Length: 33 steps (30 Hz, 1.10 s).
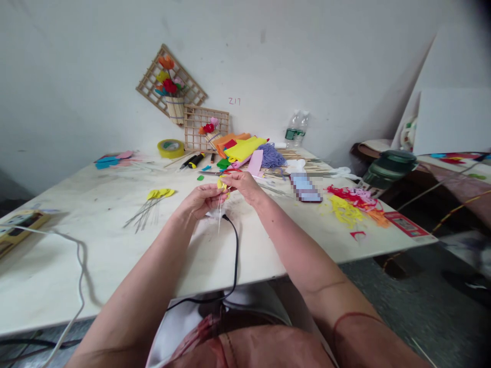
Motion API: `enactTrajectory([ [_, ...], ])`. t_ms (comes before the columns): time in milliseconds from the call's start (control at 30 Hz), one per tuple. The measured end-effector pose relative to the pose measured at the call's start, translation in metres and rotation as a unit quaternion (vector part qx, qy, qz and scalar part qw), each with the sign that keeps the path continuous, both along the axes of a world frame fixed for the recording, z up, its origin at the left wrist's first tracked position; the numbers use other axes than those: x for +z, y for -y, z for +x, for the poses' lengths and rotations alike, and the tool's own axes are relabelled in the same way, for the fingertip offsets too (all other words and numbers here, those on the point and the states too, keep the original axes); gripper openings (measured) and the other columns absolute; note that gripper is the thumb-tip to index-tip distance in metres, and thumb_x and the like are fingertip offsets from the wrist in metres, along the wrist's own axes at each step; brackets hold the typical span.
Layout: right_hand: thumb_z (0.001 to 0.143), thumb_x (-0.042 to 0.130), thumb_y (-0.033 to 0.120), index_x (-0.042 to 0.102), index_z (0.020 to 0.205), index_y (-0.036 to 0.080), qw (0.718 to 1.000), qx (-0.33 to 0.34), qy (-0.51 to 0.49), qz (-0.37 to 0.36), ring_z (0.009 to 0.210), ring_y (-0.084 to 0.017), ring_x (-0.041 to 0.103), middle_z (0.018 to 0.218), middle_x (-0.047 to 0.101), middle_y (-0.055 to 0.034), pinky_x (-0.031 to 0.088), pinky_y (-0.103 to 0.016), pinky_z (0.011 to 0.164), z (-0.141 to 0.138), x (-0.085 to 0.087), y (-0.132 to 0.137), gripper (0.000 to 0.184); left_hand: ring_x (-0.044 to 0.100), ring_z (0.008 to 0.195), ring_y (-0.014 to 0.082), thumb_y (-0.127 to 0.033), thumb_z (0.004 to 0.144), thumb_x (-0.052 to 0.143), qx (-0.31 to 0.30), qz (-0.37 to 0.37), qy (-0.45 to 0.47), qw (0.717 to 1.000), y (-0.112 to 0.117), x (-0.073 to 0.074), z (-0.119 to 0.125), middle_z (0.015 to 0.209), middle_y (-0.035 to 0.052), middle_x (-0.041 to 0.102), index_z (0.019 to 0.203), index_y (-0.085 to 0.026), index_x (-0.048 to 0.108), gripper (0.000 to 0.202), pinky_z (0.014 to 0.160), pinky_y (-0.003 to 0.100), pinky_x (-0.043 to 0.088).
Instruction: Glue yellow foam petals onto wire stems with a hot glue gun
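Yellow piece (222,182) pinched in both hands over a white table (115,271)

The left hand (205,200) is closed on the yellow piece, and the right hand (242,185) grips it from the other side, fingertips drawn together; the piece sits between them, above the middle of the table. Thin wires (219,220) hang down from it, beneath the fingers. A black cable (237,245) ends just below the hands. To the left, a bunch of yellow petals on wires (160,193) lies on the tabletop.

The clearest writing is on the wall (261,66): small red characters (235,101) reading "217" or "Z17"; the first cannot be settled. Lower and to the right, two clear bottles (297,128) are by the wall with green labels, the words too small to read. The roll of yellow tape (171,153) has a printed label at its core, also unreadable. At the table's right corner, a red card (410,224) carries a picture and print too small to make out. The screen of the phone (306,187) is blurred into blocks.
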State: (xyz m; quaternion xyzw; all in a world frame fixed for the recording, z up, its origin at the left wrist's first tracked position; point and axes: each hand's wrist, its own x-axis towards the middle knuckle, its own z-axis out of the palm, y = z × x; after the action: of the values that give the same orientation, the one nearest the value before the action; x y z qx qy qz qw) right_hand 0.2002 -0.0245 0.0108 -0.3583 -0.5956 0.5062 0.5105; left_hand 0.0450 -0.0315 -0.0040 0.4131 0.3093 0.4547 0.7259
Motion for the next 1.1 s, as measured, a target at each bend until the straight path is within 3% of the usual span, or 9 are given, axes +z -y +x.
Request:
enactTrajectory([
  [200,0.058,0.073,0.038,0.068,0.067,0.013,1.000,-0.005,-0.011,-0.002,0.053,-0.008,0.055,0.055,0.060,0.0018,0.045,-0.021,0.057,-0.001,-0.005,-0.004,0.027,0.064,0.053,0.0116,0.002,0.070,0.059,-0.002,-0.002,0.002,1.000,0.001,0.002,0.001,0.072,0.0120,0.069,0.072,-0.006,0.067,0.012,0.054,0.018,0.053],
  [333,0.064,0.069,0.044,0.066,0.068,0.013,1.000,0.006,-0.008,0.008,0.053,-0.008,0.055,0.057,0.061,0.0007,0.045,-0.020,0.055,-0.001,-0.006,-0.003,0.032,0.065,0.055,0.0120,0.003,0.070,0.058,0.011,-0.005,0.010,1.000,0.001,0.001,0.000,0.070,0.0107,0.069,0.071,-0.007,0.067,0.013,0.055,0.018,0.054],
  [500,0.074,0.059,0.050,0.062,0.074,0.015,1.000,-0.012,-0.008,-0.023,0.054,-0.008,0.057,0.064,0.064,-0.0007,0.044,-0.018,0.051,-0.003,-0.002,0.001,0.035,0.065,0.060,0.0126,-0.001,0.070,0.060,0.050,0.019,0.035,0.998,-0.002,0.001,-0.002,0.072,0.0099,0.069,0.073,-0.007,0.067,0.010,0.063,0.021,0.055],
  [600,0.079,0.055,0.049,0.061,0.074,0.014,0.998,-0.028,0.008,-0.057,0.051,-0.008,0.057,0.066,0.065,-0.0033,0.043,-0.018,0.047,-0.006,-0.002,0.004,0.036,0.066,0.067,0.0132,-0.004,0.069,0.061,0.110,0.036,0.053,0.992,-0.006,0.001,-0.005,0.075,0.0093,0.070,0.073,-0.009,0.066,0.008,0.067,0.021,0.054],
  [867,0.083,0.056,0.033,0.062,0.082,0.015,0.993,0.050,0.021,-0.103,0.058,-0.010,0.063,0.069,0.068,-0.0029,0.046,-0.019,0.053,-0.027,-0.009,0.017,0.019,0.065,0.072,0.0110,-0.010,0.066,0.065,0.208,0.064,0.058,0.974,-0.011,-0.002,-0.010,0.076,0.0039,0.070,0.072,-0.013,0.066,0.007,0.061,0.017,0.047],
  [1100,0.083,0.056,0.020,0.060,0.077,0.014,0.989,0.029,-0.022,-0.140,0.053,-0.009,0.061,0.061,0.066,-0.0010,0.048,-0.021,0.057,-0.041,-0.015,0.021,0.010,0.065,0.083,0.0136,-0.012,0.062,0.069,0.239,0.045,0.066,0.968,-0.015,-0.004,-0.010,0.078,0.0028,0.070,0.071,-0.016,0.063,0.012,0.063,0.019,0.043],
])
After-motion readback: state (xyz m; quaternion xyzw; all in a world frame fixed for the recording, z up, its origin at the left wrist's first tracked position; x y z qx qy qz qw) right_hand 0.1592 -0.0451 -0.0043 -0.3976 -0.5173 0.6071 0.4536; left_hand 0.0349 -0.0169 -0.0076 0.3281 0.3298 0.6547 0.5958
